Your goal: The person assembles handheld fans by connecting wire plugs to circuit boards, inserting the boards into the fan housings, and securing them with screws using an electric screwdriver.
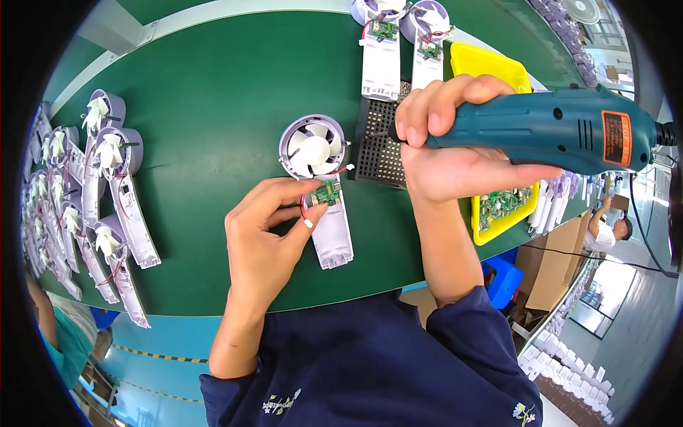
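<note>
My left hand (260,231) pinches a small green circuit board (327,193) between thumb and fingers, at the top of a fan's white handle shell (334,238). Red wires with a white plug hang by the thumb. The fan's round lilac housing with white blades (313,148) lies just beyond, face up on the green table. My right hand (441,156) is wrapped round a teal electric screwdriver (530,128), raised and pointing left. Its dark tip is over or beside a black perforated screw plate (373,135); whether they touch I cannot tell.
Several fan shells (117,178) stand crowded at the left. Two more with boards (382,64) lie behind the screw plate. A yellow bin (491,231) of circuit boards sits at the right, below my right wrist. The screwdriver's cord (666,134) runs right. Other people work nearby.
</note>
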{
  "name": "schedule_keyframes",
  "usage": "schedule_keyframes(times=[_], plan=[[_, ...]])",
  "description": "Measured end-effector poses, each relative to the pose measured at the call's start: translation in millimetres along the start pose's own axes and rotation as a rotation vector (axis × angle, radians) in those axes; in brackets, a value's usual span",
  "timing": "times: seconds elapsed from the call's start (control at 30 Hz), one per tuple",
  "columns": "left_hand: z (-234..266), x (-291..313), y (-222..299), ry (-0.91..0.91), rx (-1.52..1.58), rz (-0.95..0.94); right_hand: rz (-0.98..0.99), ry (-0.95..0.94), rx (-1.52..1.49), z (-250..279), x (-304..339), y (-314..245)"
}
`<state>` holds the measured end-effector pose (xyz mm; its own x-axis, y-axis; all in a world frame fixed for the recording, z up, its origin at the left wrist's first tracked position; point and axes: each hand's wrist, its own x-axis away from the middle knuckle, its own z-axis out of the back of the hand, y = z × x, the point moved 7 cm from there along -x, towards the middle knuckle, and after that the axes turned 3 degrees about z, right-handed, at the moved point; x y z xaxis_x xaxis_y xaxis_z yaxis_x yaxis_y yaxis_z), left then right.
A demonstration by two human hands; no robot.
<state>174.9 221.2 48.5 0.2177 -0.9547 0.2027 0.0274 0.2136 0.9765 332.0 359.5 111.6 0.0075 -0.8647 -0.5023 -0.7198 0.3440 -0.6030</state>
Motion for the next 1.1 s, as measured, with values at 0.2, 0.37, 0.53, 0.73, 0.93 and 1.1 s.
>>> schedule_keyframes(times=[0.2,0.37,0.53,0.73,0.93,1.1], plan=[[-2.3,-0.7,0.3,-0.011,0.005,0.006,-0.036,-0.099,0.099,2.2,3.6,2.5],[-1.5,-1.9,4.0,0.018,0.006,-0.001,-0.033,-0.088,0.1,3.5,2.1,4.8],[-1.1,-2.1,3.3,0.017,-0.001,-0.003,0.02,-0.077,0.05,0.2,5.6,5.5],[-0.7,-0.8,3.2,0.025,0.027,-0.006,0.026,-0.148,0.067,-5.4,5.9,-6.5],[-0.2,-1.1,5.4,0.025,0.051,-0.016,-0.038,-0.312,0.058,-44.0,19.9,-43.8],[-0.1,-2.0,4.0,0.036,0.041,-0.043,-0.034,-0.33,0.136,-69.7,53.5,-43.0]])
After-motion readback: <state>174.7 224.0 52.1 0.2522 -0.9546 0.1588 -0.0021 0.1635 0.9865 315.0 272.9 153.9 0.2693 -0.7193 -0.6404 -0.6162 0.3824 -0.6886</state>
